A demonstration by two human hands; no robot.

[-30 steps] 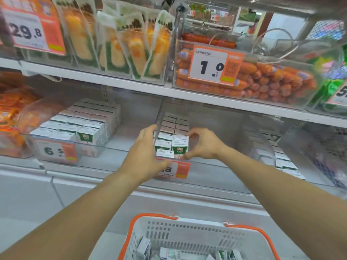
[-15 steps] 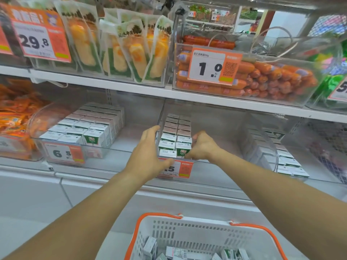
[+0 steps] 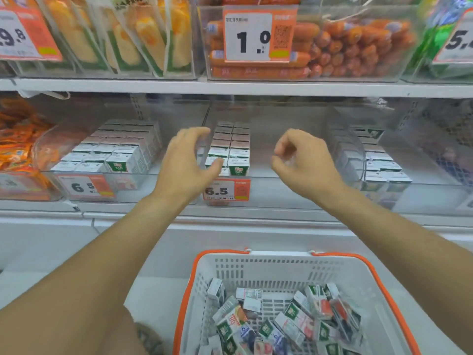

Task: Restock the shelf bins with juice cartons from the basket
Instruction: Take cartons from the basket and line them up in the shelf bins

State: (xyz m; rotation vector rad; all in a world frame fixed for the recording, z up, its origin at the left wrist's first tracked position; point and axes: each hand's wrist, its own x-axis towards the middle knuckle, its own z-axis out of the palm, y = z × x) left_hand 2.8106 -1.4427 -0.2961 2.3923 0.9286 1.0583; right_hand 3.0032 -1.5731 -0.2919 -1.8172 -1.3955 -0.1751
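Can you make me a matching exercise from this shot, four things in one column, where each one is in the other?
Things:
1. sausages
2. loose juice cartons
3. left hand
4. 6.5 price tag

Places:
A. in the white basket
B. front of the middle bin
C. upper shelf bin
D. before the middle bin's left wall, empty

Pairs: 1-C, 2-A, 3-D, 4-B

left grip (image 3: 186,165) empty | right grip (image 3: 304,162) empty | cartons (image 3: 286,321) in basket (image 3: 268,265)
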